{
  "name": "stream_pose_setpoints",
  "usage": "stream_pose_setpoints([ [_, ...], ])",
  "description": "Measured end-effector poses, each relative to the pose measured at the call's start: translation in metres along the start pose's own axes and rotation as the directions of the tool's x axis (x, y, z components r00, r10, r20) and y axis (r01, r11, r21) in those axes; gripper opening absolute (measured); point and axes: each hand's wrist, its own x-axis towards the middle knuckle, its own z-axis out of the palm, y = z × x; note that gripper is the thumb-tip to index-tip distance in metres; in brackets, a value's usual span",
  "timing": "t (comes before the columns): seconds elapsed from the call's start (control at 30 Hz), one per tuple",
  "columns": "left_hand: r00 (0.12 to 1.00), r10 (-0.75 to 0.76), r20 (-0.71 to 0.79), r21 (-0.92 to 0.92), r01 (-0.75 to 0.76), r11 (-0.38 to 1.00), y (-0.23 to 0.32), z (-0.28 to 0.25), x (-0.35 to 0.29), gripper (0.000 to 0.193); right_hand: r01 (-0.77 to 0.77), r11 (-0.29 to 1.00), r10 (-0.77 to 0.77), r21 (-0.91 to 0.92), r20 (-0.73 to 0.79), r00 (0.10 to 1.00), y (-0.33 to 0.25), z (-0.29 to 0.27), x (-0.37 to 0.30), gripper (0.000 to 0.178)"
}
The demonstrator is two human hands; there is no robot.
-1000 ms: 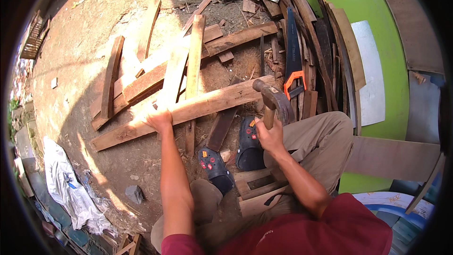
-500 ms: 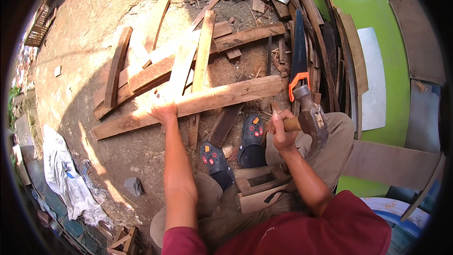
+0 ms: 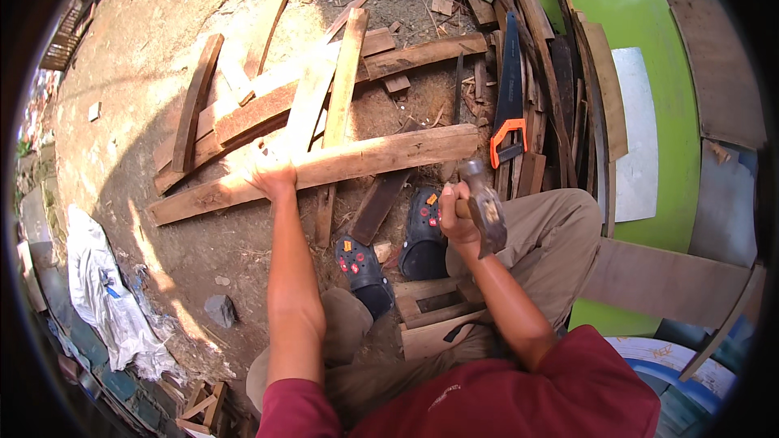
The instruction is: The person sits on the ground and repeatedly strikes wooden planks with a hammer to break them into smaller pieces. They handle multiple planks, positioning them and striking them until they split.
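A long wooden plank (image 3: 381, 154) lies at a slant in front of my feet, its right end higher in the view. My left hand (image 3: 274, 177) grips it left of the middle; bright sun washes out the fingers there. In my right hand (image 3: 457, 219) is a claw hammer (image 3: 487, 215), gripped by its wooden handle close to the head. The hammer's head is raised beside the plank's right end, apart from the wood. Other boards (image 3: 349, 73) lie crossed under and beyond the plank.
A handsaw (image 3: 510, 81) with an orange handle rests against stacked wood strips (image 3: 560, 73) at the right. A green panel (image 3: 641, 16) stands beyond them. A small wooden frame (image 3: 426, 337) sits by my shoes (image 3: 426, 235). A white sack (image 3: 105, 292) and a stone (image 3: 220, 310) lie left.
My right hand and the hammer have moved left, and the hammer's head has turned a little. My left hand stays on the plank. The whole view has shifted slightly.
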Motion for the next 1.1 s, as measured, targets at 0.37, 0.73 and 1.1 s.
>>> stream_pose_setpoints([
  [0.37,1.000,0.004,-0.013,0.082,-0.003,0.997,-0.012,0.011,0.003,0.072,-0.034,0.988,0.036,0.153,-0.012,0.999,-0.024,-0.010,0.009,0.020],
  [0.73,0.999,0.036,-0.026,0.137,-0.032,0.990,-0.008,0.005,-0.002,0.063,-0.082,0.991,0.074,0.108,0.070,0.995,-0.033,-0.009,-0.008,0.022],
  [1.1,0.913,0.194,-0.359,0.083,-0.176,0.981,-0.008,0.011,0.006,0.030,-0.289,0.953,0.287,0.091,0.036,0.957,-0.047,-0.023,0.015,0.022],
])
